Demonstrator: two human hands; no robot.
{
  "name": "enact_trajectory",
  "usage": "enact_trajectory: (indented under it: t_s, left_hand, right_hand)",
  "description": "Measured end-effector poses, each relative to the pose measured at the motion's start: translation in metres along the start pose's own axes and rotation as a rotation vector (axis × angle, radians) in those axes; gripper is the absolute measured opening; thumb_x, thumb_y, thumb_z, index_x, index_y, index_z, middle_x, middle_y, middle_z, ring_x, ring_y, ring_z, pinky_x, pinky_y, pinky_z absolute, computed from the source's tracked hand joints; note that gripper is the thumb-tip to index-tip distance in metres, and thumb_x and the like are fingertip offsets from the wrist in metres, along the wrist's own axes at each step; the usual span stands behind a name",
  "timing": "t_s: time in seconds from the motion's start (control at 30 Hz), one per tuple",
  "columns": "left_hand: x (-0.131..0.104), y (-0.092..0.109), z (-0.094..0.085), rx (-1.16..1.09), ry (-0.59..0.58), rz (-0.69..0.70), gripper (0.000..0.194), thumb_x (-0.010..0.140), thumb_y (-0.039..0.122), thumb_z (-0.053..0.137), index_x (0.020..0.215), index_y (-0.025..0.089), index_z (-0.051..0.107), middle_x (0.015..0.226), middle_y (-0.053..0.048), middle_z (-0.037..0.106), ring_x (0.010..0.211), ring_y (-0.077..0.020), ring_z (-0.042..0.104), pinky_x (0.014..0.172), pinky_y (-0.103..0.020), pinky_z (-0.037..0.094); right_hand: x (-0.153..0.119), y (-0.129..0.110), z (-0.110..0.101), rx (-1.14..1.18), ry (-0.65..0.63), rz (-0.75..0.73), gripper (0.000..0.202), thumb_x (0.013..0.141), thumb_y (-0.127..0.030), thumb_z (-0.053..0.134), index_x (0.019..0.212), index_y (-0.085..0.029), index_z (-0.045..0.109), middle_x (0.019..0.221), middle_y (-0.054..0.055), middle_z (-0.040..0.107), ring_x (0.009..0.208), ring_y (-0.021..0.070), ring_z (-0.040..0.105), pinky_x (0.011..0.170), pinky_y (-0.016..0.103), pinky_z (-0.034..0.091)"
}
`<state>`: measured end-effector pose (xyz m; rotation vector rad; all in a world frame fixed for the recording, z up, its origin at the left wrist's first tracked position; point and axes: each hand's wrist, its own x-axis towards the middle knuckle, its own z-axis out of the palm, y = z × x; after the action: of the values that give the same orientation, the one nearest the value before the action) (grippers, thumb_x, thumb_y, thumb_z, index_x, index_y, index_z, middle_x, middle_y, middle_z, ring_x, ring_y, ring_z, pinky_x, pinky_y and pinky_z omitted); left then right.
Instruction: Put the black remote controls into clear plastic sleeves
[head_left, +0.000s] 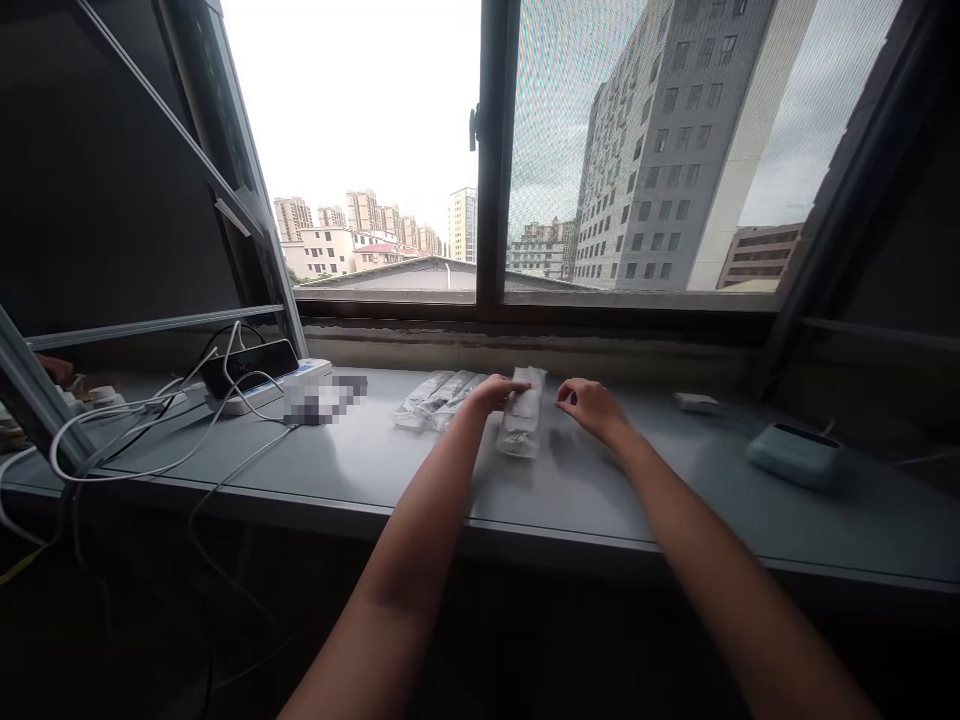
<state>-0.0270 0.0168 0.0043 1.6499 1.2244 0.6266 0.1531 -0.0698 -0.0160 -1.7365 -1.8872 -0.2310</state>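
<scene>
My left hand (493, 392) grips the upper left edge of a clear plastic packet (520, 425), its thumb lying across the front. The packet stands out from the desk (360, 455) at a slant, with something pale inside that I cannot make out. To the right of it, apart from the packet, my right hand (595, 404) has its fingers curled in toward the thumb like a pinch. Whether anything small sits between those fingertips is too blurred to tell. Several similar clear packets (431, 398) lie in a pile left of my left hand, partly behind it.
On the left, a phone (251, 368) leans on a white power strip (311, 375) among tangled white cables (135, 408). At the right are a blue-grey rounded device (793, 455) and a small white box (696, 402). A window frame (491, 200) rises behind the desk.
</scene>
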Motion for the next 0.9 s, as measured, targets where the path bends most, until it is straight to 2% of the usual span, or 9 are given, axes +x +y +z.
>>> enact_trajectory:
  t_s: [0.13,0.27,0.37,0.47,0.63,0.8,0.9]
  left_hand:
    - [0.009,-0.001,0.001,-0.464,0.115,-0.059,0.019,0.083,0.029,0.069,0.087,0.011,0.061,0.061,0.001,0.056,0.051,-0.0065,0.053,0.052,-0.017,0.046]
    - [0.01,-0.005,-0.001,-0.724,0.271,-0.117,0.019,0.082,0.022,0.069,0.094,0.01,0.06,0.066,-0.002,0.058,0.052,-0.0091,0.055,0.052,-0.019,0.048]
    - [0.011,-0.008,-0.002,-0.812,0.36,-0.136,0.023,0.082,0.02,0.07,0.1,0.012,0.057,0.069,-0.002,0.057,0.055,-0.0105,0.056,0.052,-0.02,0.048]
    - [0.013,-0.009,-0.003,-0.847,0.398,-0.153,0.022,0.084,0.019,0.067,0.101,0.011,0.056,0.072,-0.003,0.057,0.057,-0.0114,0.055,0.053,-0.021,0.048]
    - [0.015,-0.011,-0.003,-0.933,0.406,-0.152,0.025,0.084,0.017,0.067,0.104,0.01,0.055,0.076,-0.004,0.057,0.059,-0.0116,0.056,0.055,-0.022,0.047]
    - [0.015,-0.014,-0.003,-1.043,0.404,-0.151,0.023,0.085,0.016,0.065,0.105,0.011,0.056,0.077,-0.004,0.058,0.059,-0.0117,0.056,0.055,-0.022,0.047]
    - [0.013,-0.014,-0.002,-1.083,0.408,-0.154,0.022,0.085,0.016,0.066,0.104,0.011,0.057,0.076,-0.004,0.059,0.059,-0.0117,0.057,0.053,-0.022,0.047]
  right_hand:
    - [-0.001,-0.002,-0.001,0.003,0.109,-0.038,0.007,0.08,-0.019,0.058,0.076,-0.022,0.062,0.084,0.003,0.069,0.072,0.0181,0.062,0.064,0.028,0.041]
    - [-0.004,-0.009,-0.004,0.092,0.28,-0.07,0.01,0.082,-0.02,0.057,0.092,-0.023,0.058,0.092,0.002,0.068,0.06,0.0153,0.059,0.059,0.028,0.04]
    - [-0.006,-0.018,-0.008,0.114,0.381,-0.135,0.011,0.087,-0.023,0.053,0.098,-0.022,0.054,0.093,0.002,0.066,0.058,0.0133,0.058,0.057,0.026,0.04]
    - [-0.009,-0.029,-0.012,0.088,0.487,-0.205,0.008,0.09,-0.024,0.048,0.094,-0.021,0.054,0.091,0.002,0.065,0.058,0.0119,0.057,0.057,0.025,0.038]
    - [-0.013,-0.042,-0.015,-0.021,0.534,-0.394,0.019,0.089,-0.025,0.052,0.072,-0.02,0.057,0.084,0.002,0.064,0.057,0.0105,0.054,0.056,0.024,0.036]
    - [-0.017,-0.05,-0.017,-0.134,0.658,-0.555,0.023,0.09,-0.027,0.052,0.069,-0.019,0.058,0.081,0.003,0.065,0.059,0.0105,0.053,0.055,0.024,0.035]
    - [-0.017,-0.051,-0.017,-0.226,0.694,-0.603,0.027,0.091,-0.024,0.051,0.066,-0.02,0.059,0.08,0.003,0.066,0.065,0.0125,0.054,0.061,0.026,0.036]
